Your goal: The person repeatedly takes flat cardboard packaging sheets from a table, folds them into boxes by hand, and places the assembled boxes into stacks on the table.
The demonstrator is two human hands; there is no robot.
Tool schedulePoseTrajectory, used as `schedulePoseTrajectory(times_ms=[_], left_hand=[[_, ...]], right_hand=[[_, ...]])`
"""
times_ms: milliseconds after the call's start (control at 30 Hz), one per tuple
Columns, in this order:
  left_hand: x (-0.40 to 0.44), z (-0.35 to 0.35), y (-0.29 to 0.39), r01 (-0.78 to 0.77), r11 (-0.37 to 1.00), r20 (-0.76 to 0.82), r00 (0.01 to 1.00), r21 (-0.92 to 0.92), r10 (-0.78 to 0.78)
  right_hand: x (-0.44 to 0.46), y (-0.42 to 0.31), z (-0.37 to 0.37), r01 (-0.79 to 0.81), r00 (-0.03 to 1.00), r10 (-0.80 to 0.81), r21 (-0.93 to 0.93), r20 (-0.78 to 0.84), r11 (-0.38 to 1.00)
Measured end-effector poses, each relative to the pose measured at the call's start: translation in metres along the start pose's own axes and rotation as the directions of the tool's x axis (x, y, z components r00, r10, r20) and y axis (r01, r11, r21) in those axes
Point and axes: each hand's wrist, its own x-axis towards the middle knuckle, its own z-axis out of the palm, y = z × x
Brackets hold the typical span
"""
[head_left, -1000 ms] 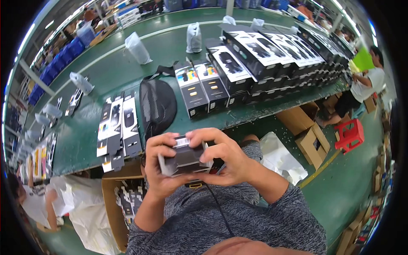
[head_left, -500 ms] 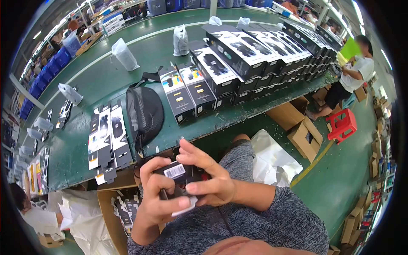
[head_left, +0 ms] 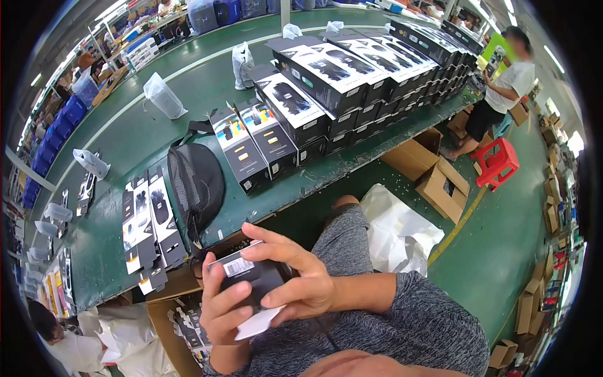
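A small black carton (head_left: 264, 279) with a white barcode label at its end is held between my two hands, above my lap. My left hand (head_left: 220, 308) wraps the carton's near left side, fingers curled onto its face. From the right, my right hand (head_left: 295, 270) grips it, thumb on the face and fingers over the top edge. A white-lined flap (head_left: 257, 323) sticks out at the lower end. Beyond my hands, a black mesh bag (head_left: 198, 185) lies at the table's edge, between flat printed cartons (head_left: 151, 220) and two upright open-topped boxes (head_left: 251, 147).
Stacked black-and-white boxes (head_left: 352, 75) fill the right of the green table (head_left: 125, 141). Wrapped items (head_left: 164, 95) stand farther back. Below the edge is a brown carton (head_left: 173, 314) with flattened packaging. A red stool (head_left: 496, 163) and a person (head_left: 505, 85) are at right.
The carton has tilted in my hands, and more of its dark face shows. My right fingers have closed over its top edge. The view has shifted slightly.
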Motion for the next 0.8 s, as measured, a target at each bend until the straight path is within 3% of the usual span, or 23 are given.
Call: schedulePoseTrajectory(times_ms=[33,67,167,200,267,333,367,400,433,467,500,533,567,633,800], left_hand=[[0.006,-0.004,0.001,-0.052,0.992,0.084,0.996,0.115,0.043],[0.007,0.009,0.008,-0.015,0.996,-0.061,0.998,0.084,0.02],[0.011,0.001,0.018,0.063,0.997,-0.006,0.998,0.038,-0.063],[0.007,-0.011,0.015,0.03,0.998,0.072,0.997,-0.05,-0.026],[-0.011,-0.004,-0.001,0.058,0.925,-0.125,0.986,-0.375,-0.113],[0.012,0.01,0.012,0.16,0.773,-0.163,0.932,-0.613,-0.323],[0.011,-0.009,0.006,0.393,0.655,0.15,0.906,-0.645,-0.396],[0.01,-0.028,-0.001,0.62,0.552,0.448,0.785,-0.558,-0.428],[0.0,-0.025,-0.003,0.565,0.61,0.37,0.825,-0.555,-0.428],[-0.01,-0.023,-0.006,0.511,0.667,0.288,0.859,-0.542,-0.424],[-0.021,-0.02,-0.008,0.459,0.722,0.206,0.886,-0.518,-0.416],[-0.002,-0.022,-0.003,0.357,0.897,0.213,0.928,-0.26,-0.307],[0.016,-0.027,0.001,0.236,0.971,0.28,0.931,0.03,-0.235],[0.016,-0.026,0.003,0.268,0.956,0.293,0.911,0.115,-0.291],[-0.009,-0.024,0.0,0.382,0.911,0.27,0.871,0.155,-0.411]], right_hand=[[0.003,-0.001,-0.001,-0.026,1.0,0.026,0.013,0.0,1.0],[0.005,0.003,-0.006,0.01,0.999,-0.011,0.008,0.052,1.0],[0.003,0.006,-0.008,-0.012,0.998,0.008,0.07,0.056,0.997],[0.002,0.004,-0.004,-0.002,1.0,0.0,0.1,0.017,0.995],[0.002,-0.001,0.003,-0.024,1.0,0.022,0.244,0.01,0.97],[0.007,-0.007,0.006,-0.048,0.993,0.01,0.323,0.119,0.945],[0.002,-0.002,0.012,-0.047,0.99,-0.006,0.371,0.139,0.927],[-0.001,0.003,0.018,-0.034,0.994,0.002,0.307,0.106,0.951],[0.0,0.005,0.022,-0.028,0.997,0.01,0.244,0.076,0.969],[0.006,0.001,0.01,-0.036,0.991,0.043,-0.053,0.128,0.998],[0.0,0.004,0.012,-0.217,0.973,0.213,0.038,0.092,0.975],[-0.006,0.007,0.015,-0.381,0.925,0.377,0.144,0.053,0.913],[-0.013,0.006,0.023,-0.571,0.805,0.588,0.376,0.08,0.73],[-0.031,0.015,0.024,-0.75,0.608,0.747,0.503,0.269,0.43],[-0.044,0.021,0.035,-0.715,0.595,0.769,0.591,0.233,0.374]])
